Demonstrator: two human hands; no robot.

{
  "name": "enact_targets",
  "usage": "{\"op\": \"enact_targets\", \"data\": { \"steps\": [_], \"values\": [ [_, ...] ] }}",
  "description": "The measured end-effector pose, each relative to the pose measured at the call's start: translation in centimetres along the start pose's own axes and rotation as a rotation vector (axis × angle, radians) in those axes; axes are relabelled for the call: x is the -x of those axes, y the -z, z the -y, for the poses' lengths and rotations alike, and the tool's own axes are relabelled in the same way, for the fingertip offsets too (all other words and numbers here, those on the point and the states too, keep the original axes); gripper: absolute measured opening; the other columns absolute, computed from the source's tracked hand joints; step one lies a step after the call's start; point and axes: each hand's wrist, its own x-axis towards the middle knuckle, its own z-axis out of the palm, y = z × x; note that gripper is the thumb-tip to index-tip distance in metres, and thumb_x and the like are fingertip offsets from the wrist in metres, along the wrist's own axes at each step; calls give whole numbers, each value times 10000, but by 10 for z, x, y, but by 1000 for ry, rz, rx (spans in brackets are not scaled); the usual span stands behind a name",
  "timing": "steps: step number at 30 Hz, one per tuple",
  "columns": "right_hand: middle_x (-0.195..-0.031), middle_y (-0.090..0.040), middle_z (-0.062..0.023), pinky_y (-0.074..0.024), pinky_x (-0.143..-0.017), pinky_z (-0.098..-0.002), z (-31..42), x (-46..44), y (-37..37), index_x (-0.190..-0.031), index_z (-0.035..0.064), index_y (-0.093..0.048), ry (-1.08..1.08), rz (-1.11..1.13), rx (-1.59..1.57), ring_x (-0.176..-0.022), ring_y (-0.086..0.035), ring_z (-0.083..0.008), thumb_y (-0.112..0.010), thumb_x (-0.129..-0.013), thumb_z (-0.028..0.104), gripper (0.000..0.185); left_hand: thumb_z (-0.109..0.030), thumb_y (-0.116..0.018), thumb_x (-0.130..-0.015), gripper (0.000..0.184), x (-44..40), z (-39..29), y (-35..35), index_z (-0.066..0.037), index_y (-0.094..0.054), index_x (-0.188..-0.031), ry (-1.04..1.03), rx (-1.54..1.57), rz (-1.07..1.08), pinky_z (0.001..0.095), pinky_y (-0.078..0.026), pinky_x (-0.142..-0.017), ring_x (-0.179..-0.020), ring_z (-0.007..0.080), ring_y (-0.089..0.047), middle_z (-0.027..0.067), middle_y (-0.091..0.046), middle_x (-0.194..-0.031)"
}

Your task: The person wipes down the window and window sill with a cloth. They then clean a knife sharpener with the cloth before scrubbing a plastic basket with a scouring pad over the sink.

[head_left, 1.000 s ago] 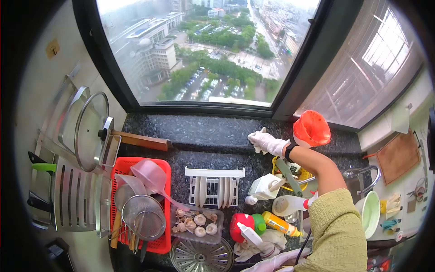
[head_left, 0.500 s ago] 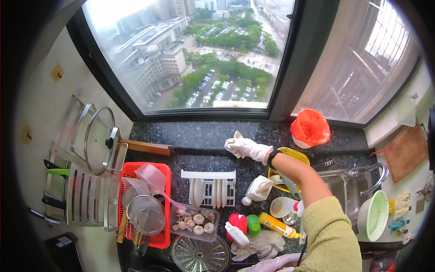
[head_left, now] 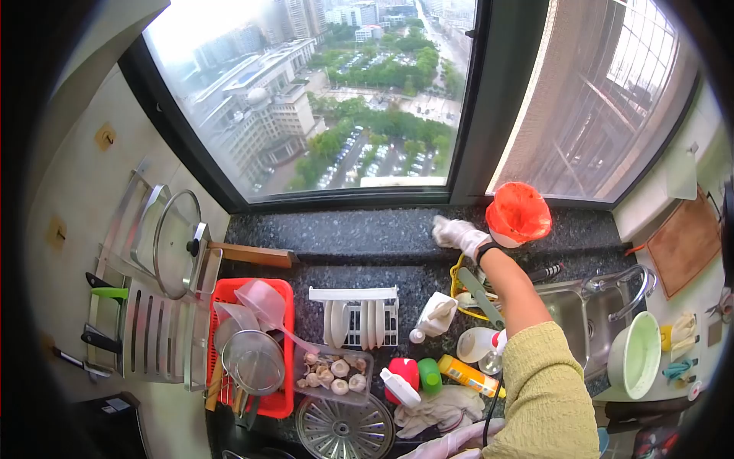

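My right hand, in a white glove with a black band at the wrist, is on the dark stone window ledge, left of a white bin lined with a red bag. Its fingers are closed round a whitish cloth, which is hard to tell apart from the glove and touches the ledge. Under my forearm lies a yellow basket with a green-grey handled tool across it. My left hand does not show.
A white dish rack holds plates. Mushrooms and garlic fill a clear tray beside a red basket of strainers. Several bottles, a rumpled cloth and a pinkish glove-like item lie below; the sink is at right.
My right hand with the cloth moved left along the ledge, then back right toward the red-lined bin. The camera view has shifted slightly.
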Motion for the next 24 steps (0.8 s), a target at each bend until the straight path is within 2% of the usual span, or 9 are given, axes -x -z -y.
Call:
{"op": "enact_targets", "data": {
  "steps": [3,7,8,10,12,15,17,21,24],
  "values": [
    [-774,-638,-155,-474,-614,-425,-71,-19,11,-864,78,-594,63,-594,43,-733,-639,-295,-426,-914,341,316,-171,-477,-987,466,5,11,-5,-13,-357,-1408,25,51,-22,329,-310,-1069,-1282,201,-409,123,-450,-1370],
    [-604,-600,-127,-452,-488,-435,-81,-23,7,-701,56,-622,-379,-762,212,-572,-638,-297,-519,-865,256,279,-161,-469,-990,467,5,25,-7,-8,-345,-1413,14,144,5,322,-308,-1069,-1279,190,-407,112,-457,-1365],
    [-569,-579,-118,-439,-460,-430,-81,-30,3,-658,60,-613,-418,-719,208,-539,-622,-291,-531,-860,237,281,-161,-469,-990,466,3,25,-8,-6,-346,-1412,17,147,20,322,-310,-1067,-1278,189,-409,110,-462,-1361],
    [-1147,-649,-161,-510,-866,-490,-57,-17,7,-1096,84,-675,-415,-258,383,-1039,-644,-313,-411,-911,212,346,-160,-469,-991,461,0,26,-12,-6,-352,-1409,34,213,43,322,-314,-1064,-1274,186,-413,106,-472,-1352],
    [-915,-694,-154,-554,-713,-434,-35,-8,1,-950,58,-696,-82,-63,472,-852,-687,-303,-454,-883,178,278,-159,-467,-993,452,-3,29,-21,-11,-361,-1406,68,343,68,322,-318,-1061,-1269,183,-417,102,-482,-1341],
    [-459,-366,15,-307,-363,-337,24,8,-18,-530,154,-455,-130,93,-762,-368,-384,-169,-482,-820,261,310,-156,-464,-995,440,-6,46,-27,-19,-372,-1403,-3,132,102,321,-332,-1051,-1256,174,-430,98,-486,-1339],
    [-515,-381,-12,-360,-407,-362,51,-5,-26,-649,147,-482,-351,44,-1050,-418,-442,-195,-431,-863,347,298,-154,-462,-997,435,-6,48,-30,-21,-377,-1402,11,-37,129,322,-338,-1048,-1253,171,-432,100,-490,-1336],
    [-777,-554,-33,-498,-649,-356,106,47,43,-915,61,-528,245,-1,-371,-727,-579,-165,-646,-806,211,220,-162,-471,-993,425,-9,21,-46,-18,-400,-1387,169,165,218,330,-352,-1040,-1250,186,-443,111,-500,-1334],
    [-958,-575,-52,-484,-849,-314,149,101,110,-1070,48,-493,216,293,-561,-908,-587,-158,-677,-794,130,342,-163,-476,-987,404,-12,18,-59,-24,-439,-1365,-95,7,279,320,-375,-1021,-1222,195,-473,119,-513,-1329]
  ]
}}
